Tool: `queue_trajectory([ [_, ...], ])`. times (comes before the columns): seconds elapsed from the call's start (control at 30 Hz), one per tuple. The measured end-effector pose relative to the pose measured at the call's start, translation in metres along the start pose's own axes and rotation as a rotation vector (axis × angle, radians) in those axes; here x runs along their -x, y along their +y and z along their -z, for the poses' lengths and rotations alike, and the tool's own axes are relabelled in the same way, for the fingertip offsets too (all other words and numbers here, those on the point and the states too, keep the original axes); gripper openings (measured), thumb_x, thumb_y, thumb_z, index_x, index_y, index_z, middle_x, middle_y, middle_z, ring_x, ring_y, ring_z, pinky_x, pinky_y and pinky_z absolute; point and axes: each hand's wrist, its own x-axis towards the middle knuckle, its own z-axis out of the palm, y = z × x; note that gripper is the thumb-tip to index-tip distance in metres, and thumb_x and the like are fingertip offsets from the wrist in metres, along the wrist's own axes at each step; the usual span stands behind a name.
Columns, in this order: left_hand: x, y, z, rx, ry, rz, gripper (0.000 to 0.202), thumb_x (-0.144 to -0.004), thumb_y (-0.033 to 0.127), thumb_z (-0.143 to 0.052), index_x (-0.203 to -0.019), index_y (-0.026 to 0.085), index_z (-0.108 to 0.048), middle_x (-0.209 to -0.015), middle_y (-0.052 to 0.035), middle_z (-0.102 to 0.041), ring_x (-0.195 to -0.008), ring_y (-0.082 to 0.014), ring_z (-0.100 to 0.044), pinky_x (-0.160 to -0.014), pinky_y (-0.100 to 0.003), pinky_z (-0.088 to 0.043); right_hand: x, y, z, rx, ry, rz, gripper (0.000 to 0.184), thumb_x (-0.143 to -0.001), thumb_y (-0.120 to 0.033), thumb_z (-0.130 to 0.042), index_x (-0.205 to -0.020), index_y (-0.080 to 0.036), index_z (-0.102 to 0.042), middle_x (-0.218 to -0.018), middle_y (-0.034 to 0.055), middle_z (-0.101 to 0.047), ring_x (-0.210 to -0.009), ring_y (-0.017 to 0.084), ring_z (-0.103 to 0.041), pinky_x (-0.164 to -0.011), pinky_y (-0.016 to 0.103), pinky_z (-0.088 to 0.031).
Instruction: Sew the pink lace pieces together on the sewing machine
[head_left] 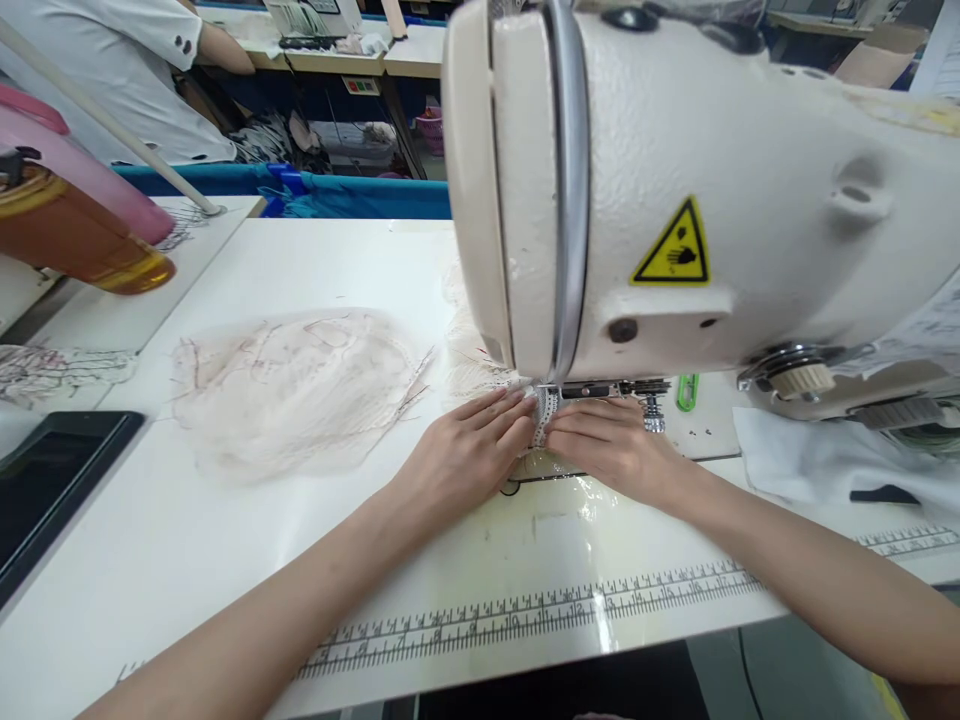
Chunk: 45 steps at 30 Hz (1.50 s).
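A narrow white lace trim (pixel 546 415) with small holes lies under the needle area of a sewing machine (pixel 675 150). My left hand (pixel 487 437) rests flat just left of the trim, fingers stretched forward over thin pale fabric (pixel 480 360). From the right, my right hand (pixel 611 437) holds the trim's edge at its fingertips, its thumb hidden. Metal presser parts (pixel 600 390) sit just beyond the right fingers. The machine head hides the needle and part of the fabric.
Sheer pale pieces with reddish threads (pixel 300 390) lie left on the table. A dark phone-like device (pixel 60 490), an amber bottle (pixel 82 225) and a pink bottle (pixel 97 160) are farther left. White cloth (pixel 817 455) lies right; a printed ruler (pixel 525 620) runs along the front. Another person (pixel 112 80) is behind.
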Motion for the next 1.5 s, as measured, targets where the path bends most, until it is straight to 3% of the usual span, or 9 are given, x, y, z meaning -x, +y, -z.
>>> queue_trajectory([
  [0.27,-0.001,0.001,-0.001,0.018,-0.027,0.05,0.026,-0.094,0.016,-0.04,-0.106,0.008,-0.061,-0.121,-0.0133,-0.064,-0.113,-0.0225,-0.062,-0.104,-0.041,-0.047,0.0,0.005,0.001,-0.017,-0.053,-0.018,0.02,-0.089,-0.009,-0.051,-0.093,-0.022,-0.065,-0.091,0.0005,-0.068,-0.085,0.013,-0.061,-0.074,0.028,-0.05],
  [0.47,-0.001,0.003,-0.002,-0.016,-0.049,0.065,0.028,-0.094,0.017,-0.038,-0.107,0.009,-0.061,-0.123,-0.0137,-0.063,-0.115,-0.0239,-0.06,-0.104,-0.043,-0.046,0.001,0.008,0.001,-0.05,-0.021,-0.075,0.024,-0.09,-0.01,-0.048,-0.093,-0.023,-0.067,-0.092,-0.0003,-0.069,-0.081,0.012,-0.061,-0.074,0.027,-0.049],
  [0.63,-0.001,0.004,-0.002,-0.034,-0.058,0.083,0.032,-0.095,0.019,-0.037,-0.115,0.01,-0.06,-0.124,-0.0118,-0.063,-0.118,-0.0247,-0.057,-0.105,-0.043,-0.044,0.002,0.008,0.002,0.066,0.119,-0.075,0.02,-0.089,-0.014,-0.052,-0.089,-0.027,-0.067,-0.088,-0.0045,-0.069,-0.075,0.011,-0.06,-0.071,0.027,-0.045],
  [0.77,0.0,0.004,-0.003,-0.048,-0.053,0.079,0.035,-0.095,0.02,-0.037,-0.12,0.01,-0.059,-0.125,-0.0119,-0.062,-0.119,-0.0258,-0.057,-0.105,-0.043,-0.045,0.002,0.004,0.003,0.123,0.101,-0.185,0.017,-0.089,-0.017,-0.053,-0.088,-0.027,-0.067,-0.079,-0.0045,-0.067,-0.077,0.012,-0.06,-0.07,0.028,-0.045],
  [1.07,0.003,0.003,-0.007,-0.063,-0.061,0.064,0.038,-0.096,0.024,-0.039,-0.128,0.014,-0.056,-0.125,-0.0113,-0.062,-0.12,-0.028,-0.055,-0.103,-0.047,-0.045,0.001,0.007,0.0,0.041,0.048,-0.239,0.027,-0.089,-0.013,-0.051,-0.101,-0.034,-0.064,-0.092,-0.003,-0.065,-0.086,0.017,-0.061,-0.076,0.036,-0.052],
  [1.5,-0.001,0.003,-0.006,-0.086,-0.065,0.089,0.038,-0.095,0.022,-0.04,-0.127,0.013,-0.057,-0.123,-0.0155,-0.063,-0.122,-0.0324,-0.053,-0.102,-0.05,-0.045,0.0,0.016,-0.007,-0.102,0.156,-0.3,0.024,-0.092,-0.02,-0.046,-0.103,-0.029,-0.065,-0.088,0.0012,-0.07,-0.085,0.017,-0.065,-0.077,0.037,-0.054],
])
